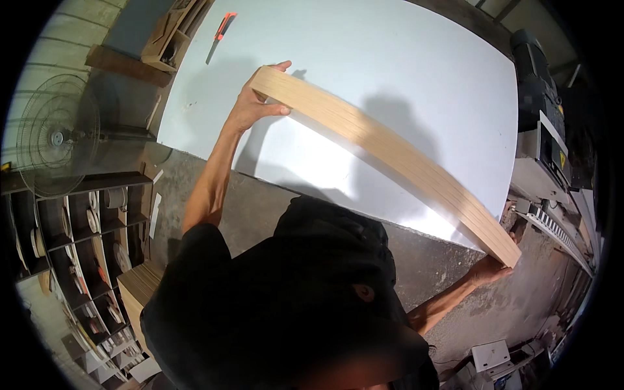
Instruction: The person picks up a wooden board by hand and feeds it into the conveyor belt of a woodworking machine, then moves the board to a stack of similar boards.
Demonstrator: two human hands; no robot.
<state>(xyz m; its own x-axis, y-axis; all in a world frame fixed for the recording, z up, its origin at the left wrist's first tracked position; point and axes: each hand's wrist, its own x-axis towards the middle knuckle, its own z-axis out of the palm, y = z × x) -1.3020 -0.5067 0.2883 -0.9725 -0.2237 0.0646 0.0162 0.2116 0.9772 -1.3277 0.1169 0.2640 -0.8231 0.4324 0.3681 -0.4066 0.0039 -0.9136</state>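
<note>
A long light wood-grain board stretches diagonally above the white tabletop, its narrow side up and its outline bent by the lens. Around its far left end my left hand is closed, thumb on the near side and fingers on the far side. My right hand grips the opposite end, which reaches past the table's near right edge. Part of the right fingers is hidden behind the board. At the back left of the table lies an orange and black utility knife, out of contact with either hand.
On the left stand a fan and a dark shelf rack holding several rolls of edging. Brown stacked boards sit below it. A machine borders the table on the right. Assorted items lie at the lower right.
</note>
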